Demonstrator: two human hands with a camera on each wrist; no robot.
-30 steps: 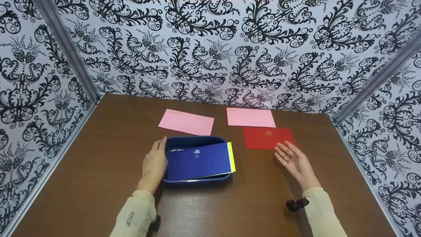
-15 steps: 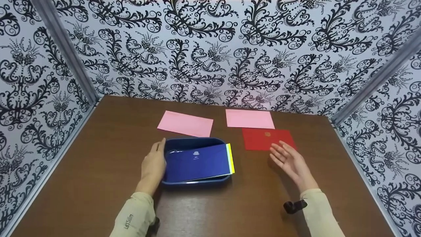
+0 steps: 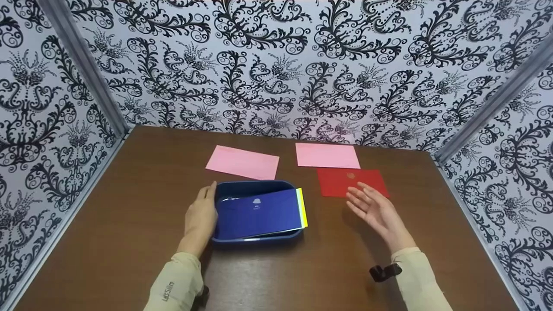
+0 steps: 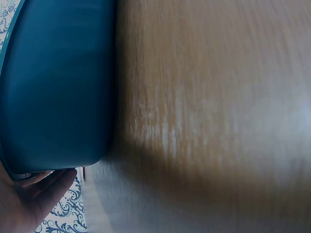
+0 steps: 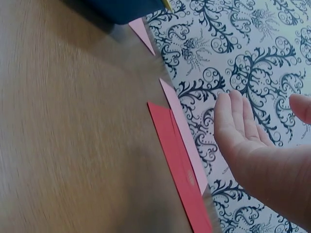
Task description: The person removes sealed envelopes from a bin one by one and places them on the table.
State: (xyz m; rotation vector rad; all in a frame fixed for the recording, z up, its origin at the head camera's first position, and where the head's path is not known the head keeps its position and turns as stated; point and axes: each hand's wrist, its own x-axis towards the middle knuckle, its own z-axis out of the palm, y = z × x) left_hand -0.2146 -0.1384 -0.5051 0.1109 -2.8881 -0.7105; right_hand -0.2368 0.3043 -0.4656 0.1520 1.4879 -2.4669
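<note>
My left hand (image 3: pixel 201 218) lies along the left end of a dark blue plastic basin (image 3: pixel 259 239), its straight fingers touching the outer wall. In the left wrist view, fingers (image 4: pixel 53 191) reach along the end of the basin. A flat blue item (image 3: pixel 259 216) with a small white emblem leans in the basin, its right end over the rim. White and yellow edges (image 3: pixel 303 207) show beneath it. My right hand (image 3: pixel 376 214), palm turned up and inward, hovers with relaxed fingers near a red envelope (image 3: pixel 337 181). It holds nothing.
Two pink paper rectangles lie toward the back of the brown table (image 3: pixel 129 207), one left pink sheet (image 3: pixel 243 162) behind the basin and one right pink sheet (image 3: pixel 327 155) beside the red envelope. Patterned panels (image 3: pixel 276 65) enclose the back and sides.
My right hand has drifted slightly left over the near edge of the red envelope. The left hand and the basin keep their places, and the view has shifted a little.
</note>
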